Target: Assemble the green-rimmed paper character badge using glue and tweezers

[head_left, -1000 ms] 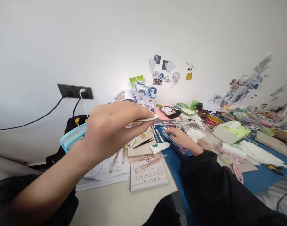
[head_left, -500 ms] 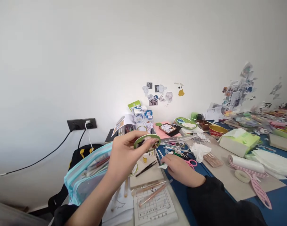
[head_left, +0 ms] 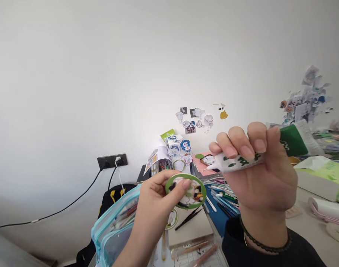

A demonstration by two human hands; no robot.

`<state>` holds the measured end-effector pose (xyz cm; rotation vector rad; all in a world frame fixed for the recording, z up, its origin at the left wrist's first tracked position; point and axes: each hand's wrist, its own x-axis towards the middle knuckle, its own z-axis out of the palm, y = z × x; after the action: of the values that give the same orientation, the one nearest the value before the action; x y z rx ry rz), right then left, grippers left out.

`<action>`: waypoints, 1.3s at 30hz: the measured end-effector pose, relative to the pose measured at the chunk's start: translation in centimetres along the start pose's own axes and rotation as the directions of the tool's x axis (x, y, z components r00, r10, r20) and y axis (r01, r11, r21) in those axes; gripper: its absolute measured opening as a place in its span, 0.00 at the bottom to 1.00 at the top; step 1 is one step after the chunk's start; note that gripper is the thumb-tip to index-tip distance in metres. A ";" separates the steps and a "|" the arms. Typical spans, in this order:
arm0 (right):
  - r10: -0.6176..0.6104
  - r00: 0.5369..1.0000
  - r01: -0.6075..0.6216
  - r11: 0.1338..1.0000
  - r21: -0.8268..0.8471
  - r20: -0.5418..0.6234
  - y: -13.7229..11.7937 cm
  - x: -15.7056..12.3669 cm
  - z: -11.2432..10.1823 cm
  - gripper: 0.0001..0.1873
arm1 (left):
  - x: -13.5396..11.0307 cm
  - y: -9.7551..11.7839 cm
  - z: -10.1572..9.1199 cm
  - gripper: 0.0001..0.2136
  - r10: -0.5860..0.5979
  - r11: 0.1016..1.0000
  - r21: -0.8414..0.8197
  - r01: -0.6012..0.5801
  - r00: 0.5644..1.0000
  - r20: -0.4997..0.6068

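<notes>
Pinched between thumb and fingers of my left hand (head_left: 158,204) is a round green-rimmed disc (head_left: 197,191) with a printed picture, its face turned toward me. My right hand (head_left: 258,174) is raised and wrapped around a white and green squeeze tube (head_left: 294,140), whose narrow nozzle points left toward the disc without touching it. Below the disc, a second green-rimmed round piece (head_left: 173,218) lies on the table, partly hidden by my left wrist. Black tweezers (head_left: 188,218) rest beside it on a beige pad (head_left: 186,233).
A clear pencil case with blue trim (head_left: 114,226) stands at the left. Several pens (head_left: 223,200) lie behind my right wrist. At the right are a tissue pack (head_left: 322,174) and a white roller (head_left: 329,211). Stickers (head_left: 190,129) are on the wall, near a power socket (head_left: 111,161).
My right hand has risen from the table and now holds the squeeze tube up. The disc in my left hand has tilted to show more of its face. The view has shifted.
</notes>
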<state>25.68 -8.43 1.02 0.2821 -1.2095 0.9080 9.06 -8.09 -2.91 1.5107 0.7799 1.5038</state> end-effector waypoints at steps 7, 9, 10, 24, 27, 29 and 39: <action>-0.009 0.995 0.032 0.971 0.237 -0.096 0.6 -0.4 0.4 0.27 | -0.3 -0.9 0.2 0.07 0.336 0.903 0.249 -0.350 0.937 0.096; 0.009 0.996 0.016 0.959 0.283 -0.088 0.1 -0.7 0.4 0.29 | -0.4 -1.0 0.3 0.11 0.436 0.855 0.266 -0.445 0.895 0.098; 0.011 0.996 0.016 0.957 0.291 -0.089 -0.1 -0.9 0.5 0.29 | -0.5 -1.0 0.3 0.12 0.478 0.832 0.270 -0.485 0.873 0.098; 0.044 0.999 -0.043 0.973 0.228 0.001 -0.7 -1.7 1.8 0.35 | -1.1 -1.0 0.6 0.17 0.562 0.782 0.213 -0.586 0.810 0.167; 0.077 0.997 -0.077 0.971 0.225 0.009 -0.9 -1.5 2.0 0.36 | -1.2 -1.0 0.7 0.17 0.560 0.783 0.212 -0.584 0.811 0.168; 0.095 0.995 -0.095 0.968 0.230 0.013 -1.1 -1.5 2.1 0.36 | -1.2 -0.9 0.7 0.16 0.568 0.779 0.210 -0.591 0.806 0.166; 0.148 0.989 -0.144 0.963 0.226 -0.003 -1.4 -1.4 2.2 0.37 | -1.0 -1.2 0.8 0.15 0.638 0.723 0.204 -0.660 0.751 0.171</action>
<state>25.10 -11.32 0.91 0.3679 -1.1199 1.1775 9.95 -8.59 -4.34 2.1891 0.3951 1.8670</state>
